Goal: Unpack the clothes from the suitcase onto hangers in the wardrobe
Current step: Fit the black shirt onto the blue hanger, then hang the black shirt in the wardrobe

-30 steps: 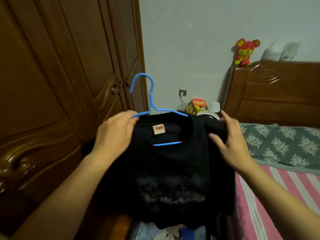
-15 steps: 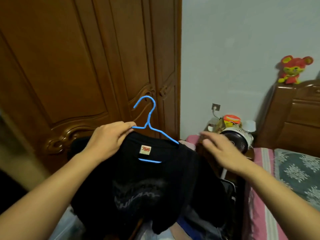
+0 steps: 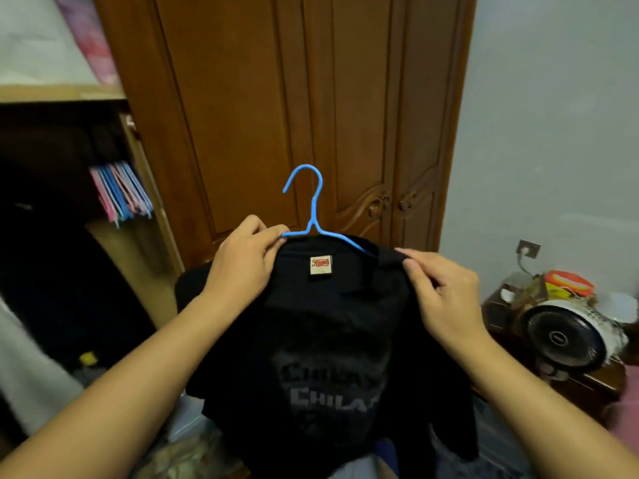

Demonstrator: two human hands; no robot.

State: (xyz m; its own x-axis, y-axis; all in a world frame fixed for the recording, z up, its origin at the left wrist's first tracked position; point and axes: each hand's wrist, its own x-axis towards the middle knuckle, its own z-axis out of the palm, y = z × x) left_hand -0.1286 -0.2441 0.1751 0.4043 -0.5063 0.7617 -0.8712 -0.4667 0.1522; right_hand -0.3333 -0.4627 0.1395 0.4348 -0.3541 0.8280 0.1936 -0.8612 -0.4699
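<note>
A black T-shirt (image 3: 332, 340) with grey lettering hangs on a blue wire hanger (image 3: 313, 209), whose hook points up in front of the wardrobe door. My left hand (image 3: 242, 261) grips the hanger's left shoulder together with the shirt collar. My right hand (image 3: 439, 292) pinches the shirt's right shoulder over the hanger arm. The open wardrobe (image 3: 69, 236) is dark at the left, with a bunch of spare pink and blue hangers (image 3: 121, 191) hanging inside. Clothes in the suitcase (image 3: 193, 454) show faintly below the shirt.
The brown carved wardrobe door (image 3: 294, 98) stands right behind the hanger. A bedside table (image 3: 587, 382) at the right holds a small round fan (image 3: 567, 337) and cluttered items. A wall socket (image 3: 527, 249) sits on the pale wall.
My view has swung left, bringing the open wardrobe into sight. My right hand, which was off the shirt half a second ago, now pinches its right shoulder. The hanger sits more upright.
</note>
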